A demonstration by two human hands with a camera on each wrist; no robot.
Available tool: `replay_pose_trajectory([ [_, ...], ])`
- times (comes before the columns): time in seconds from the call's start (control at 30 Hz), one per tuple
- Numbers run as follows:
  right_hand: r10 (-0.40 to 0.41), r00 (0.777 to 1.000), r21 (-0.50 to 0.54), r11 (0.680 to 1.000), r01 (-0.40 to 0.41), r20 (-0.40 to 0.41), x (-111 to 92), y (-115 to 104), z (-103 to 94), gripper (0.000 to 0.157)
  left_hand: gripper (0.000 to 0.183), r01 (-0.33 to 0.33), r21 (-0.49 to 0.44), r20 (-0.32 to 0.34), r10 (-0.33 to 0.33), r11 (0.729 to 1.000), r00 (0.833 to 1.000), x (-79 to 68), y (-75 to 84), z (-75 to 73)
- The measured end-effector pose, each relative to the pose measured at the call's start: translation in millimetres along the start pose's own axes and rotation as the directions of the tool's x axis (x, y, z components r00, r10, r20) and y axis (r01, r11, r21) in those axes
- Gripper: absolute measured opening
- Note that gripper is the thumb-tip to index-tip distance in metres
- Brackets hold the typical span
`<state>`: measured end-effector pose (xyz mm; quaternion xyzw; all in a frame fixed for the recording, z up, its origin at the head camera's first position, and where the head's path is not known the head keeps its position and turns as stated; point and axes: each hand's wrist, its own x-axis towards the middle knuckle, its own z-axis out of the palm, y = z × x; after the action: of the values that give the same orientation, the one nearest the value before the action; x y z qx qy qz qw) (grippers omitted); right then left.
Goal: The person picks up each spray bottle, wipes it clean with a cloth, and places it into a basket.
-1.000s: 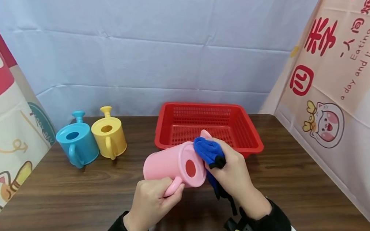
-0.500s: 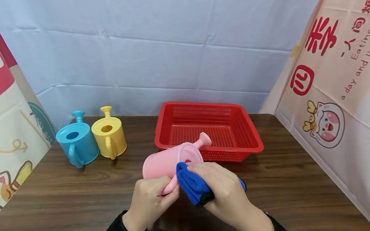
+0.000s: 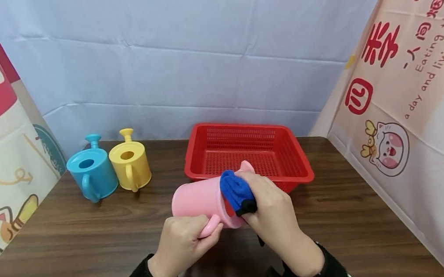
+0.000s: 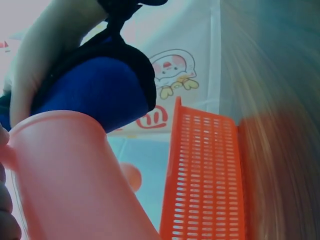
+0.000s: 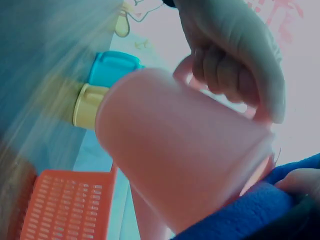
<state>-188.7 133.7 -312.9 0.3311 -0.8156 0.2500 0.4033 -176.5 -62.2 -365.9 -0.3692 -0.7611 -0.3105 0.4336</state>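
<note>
From my station I have the left hand's point(image 3: 185, 243) fingers curled round the handle point(image 3: 209, 226) of the pink watering can point(image 3: 195, 198), held tipped on its side above the worktop point(image 3: 77, 248), in front of the red basket point(image 3: 244, 126) near the back edge. My right hand point(image 3: 273, 211) grips a blue cloth point(image 3: 236, 192) against the can's top end (the spout point(image 3: 245, 167) peeks out past it), while blue point(image 3: 104, 173) and yellow point(image 3: 139, 167) cans stand side by side toward the back left corner.
</note>
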Motion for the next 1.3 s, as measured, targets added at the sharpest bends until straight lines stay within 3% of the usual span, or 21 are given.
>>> replay_pose_trajectory([
  [0.1,0.106,0.993,-0.063,0.993,-0.103,0.046,1.7,6.1,0.9,0.071,0.042,0.000,0.011,0.014,0.000,1.000,1.000,-0.9,0.2,-0.3],
  [0.23,0.257,0.958,-0.113,0.963,-0.243,0.127,1.9,16.4,3.1,0.066,0.041,-0.001,0.012,0.024,0.001,1.000,1.000,-2.2,1.1,-0.8],
  [0.33,0.293,0.942,-0.090,0.955,-0.282,0.163,-0.5,22.7,4.5,0.063,0.041,0.004,0.003,0.036,-0.004,1.000,0.999,-2.7,1.5,-2.0],
  [0.47,0.209,0.968,-0.011,0.978,-0.210,0.136,-4.3,23.4,3.4,0.068,0.041,0.003,-0.007,0.044,-0.002,1.000,0.999,-2.3,1.3,-4.4],
  [0.63,-0.007,0.998,0.105,0.994,0.001,0.055,-4.1,13.7,-0.7,0.071,0.041,0.007,-0.035,0.043,-0.005,0.999,0.999,-1.8,-0.5,-5.3],
  [0.73,-0.175,0.984,0.162,0.972,0.172,0.008,-4.7,2.9,-1.9,0.054,0.041,-0.010,-0.049,0.017,0.011,0.999,1.000,-2.8,-2.5,-3.9],
  [0.9,-0.370,0.928,0.177,0.912,0.370,-0.032,-11.4,-13.9,-1.6,0.043,0.039,0.008,-0.087,0.006,-0.007,0.996,1.000,-5.5,-5.4,-3.6],
  [1.07,-0.387,0.921,0.157,0.907,0.390,-0.052,-15.9,-16.3,0.6,0.037,0.038,0.030,-0.092,0.031,-0.027,0.995,0.999,-5.9,-5.9,-4.1],
  [1.3,-0.247,0.960,0.123,0.957,0.263,-0.135,-13.3,-4.8,3.8,0.039,0.042,-0.007,-0.069,0.065,0.011,0.998,0.998,-3.7,-4.3,-3.7],
])
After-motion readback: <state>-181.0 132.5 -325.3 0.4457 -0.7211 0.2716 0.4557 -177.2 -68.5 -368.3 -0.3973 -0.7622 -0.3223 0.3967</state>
